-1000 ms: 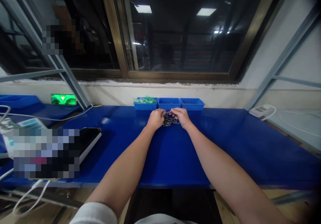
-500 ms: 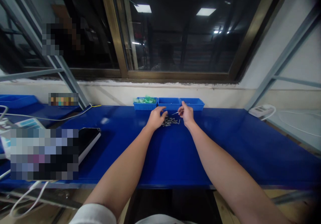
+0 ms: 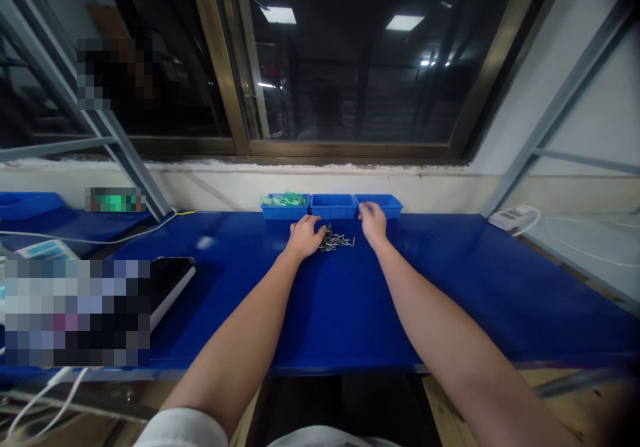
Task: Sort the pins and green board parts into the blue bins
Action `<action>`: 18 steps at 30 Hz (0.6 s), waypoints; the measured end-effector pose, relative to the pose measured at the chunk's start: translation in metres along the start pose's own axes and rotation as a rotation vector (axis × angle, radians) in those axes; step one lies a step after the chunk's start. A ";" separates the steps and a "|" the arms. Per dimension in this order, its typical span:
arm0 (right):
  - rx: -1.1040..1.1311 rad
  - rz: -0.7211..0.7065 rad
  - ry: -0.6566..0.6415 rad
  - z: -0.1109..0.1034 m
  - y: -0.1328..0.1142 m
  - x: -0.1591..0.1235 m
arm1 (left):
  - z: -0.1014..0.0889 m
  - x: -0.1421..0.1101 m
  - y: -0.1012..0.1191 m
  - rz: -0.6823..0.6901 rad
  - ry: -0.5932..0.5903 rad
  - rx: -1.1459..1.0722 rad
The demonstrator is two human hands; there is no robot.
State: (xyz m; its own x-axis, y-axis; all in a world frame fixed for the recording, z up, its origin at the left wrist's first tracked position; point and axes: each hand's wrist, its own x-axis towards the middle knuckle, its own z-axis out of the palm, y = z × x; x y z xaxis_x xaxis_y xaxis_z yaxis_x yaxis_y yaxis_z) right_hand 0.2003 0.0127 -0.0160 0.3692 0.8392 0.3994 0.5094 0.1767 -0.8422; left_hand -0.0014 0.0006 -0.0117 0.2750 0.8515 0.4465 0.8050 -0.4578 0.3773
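Note:
A loose pile of thin, shiny metal pins (image 3: pixel 337 239) lies on the blue tabletop; they look like screws or nails, too small to tell which. My left hand (image 3: pixel 303 237) rests at the pile's left side, thumb and forefinger apart, the thumb at the pins. My right hand (image 3: pixel 373 224) is beyond the pile to the right, at the front edge of the right blue bin (image 3: pixel 390 205). Its fingers are curled together at the bin's rim, and whatever they may hold is hidden. Beside that bin stands the middle blue bin (image 3: pixel 333 205).
Green plastic bits or packets fill the left blue bin (image 3: pixel 285 207). The bins stand by the wall under a window (image 3: pixel 350 87). A black-topped white device (image 3: pixel 175 277) lies at the left of the blue table (image 3: pixel 345 320). A white power strip (image 3: pixel 513 217) sits at the right.
My right hand has moved from above the pile to the right bin's front rim; the thin metal pin seen in its fingers no longer shows. My left hand stays by the pile.

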 end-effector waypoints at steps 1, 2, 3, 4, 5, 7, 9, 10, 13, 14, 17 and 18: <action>-0.110 0.018 -0.016 0.001 -0.002 -0.004 | 0.000 -0.001 0.000 0.023 -0.037 0.012; -0.214 0.020 -0.080 0.003 -0.004 -0.008 | -0.001 -0.002 0.001 0.055 -0.072 0.028; -0.298 0.010 -0.155 0.005 -0.007 -0.012 | -0.001 -0.003 0.001 0.091 -0.103 0.047; -0.365 -0.012 -0.223 0.007 -0.010 -0.017 | 0.000 -0.004 0.002 0.125 -0.133 0.065; -0.421 -0.038 -0.259 0.010 -0.012 -0.021 | 0.001 -0.005 0.002 0.151 -0.163 0.082; -0.504 -0.080 -0.306 0.015 -0.016 -0.027 | 0.003 -0.006 0.002 0.168 -0.224 0.099; -0.541 -0.121 -0.330 0.019 -0.017 -0.031 | 0.006 -0.007 0.001 0.153 -0.283 0.102; -0.548 -0.136 -0.339 0.020 -0.017 -0.031 | 0.007 -0.007 0.001 0.144 -0.305 0.104; -0.555 -0.160 -0.348 0.023 -0.014 -0.030 | 0.009 -0.006 0.000 0.132 -0.342 0.120; -0.551 -0.162 -0.353 0.023 -0.013 -0.029 | 0.009 -0.006 0.000 0.132 -0.348 0.126; -0.519 -0.172 -0.381 0.024 -0.010 -0.027 | 0.009 -0.006 0.001 0.141 -0.354 0.132; -0.507 -0.175 -0.391 0.024 -0.009 -0.027 | 0.009 -0.006 0.001 0.146 -0.354 0.132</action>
State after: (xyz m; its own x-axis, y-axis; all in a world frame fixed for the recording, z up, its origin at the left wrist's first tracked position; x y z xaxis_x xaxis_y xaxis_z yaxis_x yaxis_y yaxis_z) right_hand 0.1667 0.0013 -0.0274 -0.0125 0.9617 0.2737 0.8743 0.1433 -0.4638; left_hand 0.0023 -0.0025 -0.0219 0.5372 0.8257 0.1722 0.7980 -0.5636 0.2132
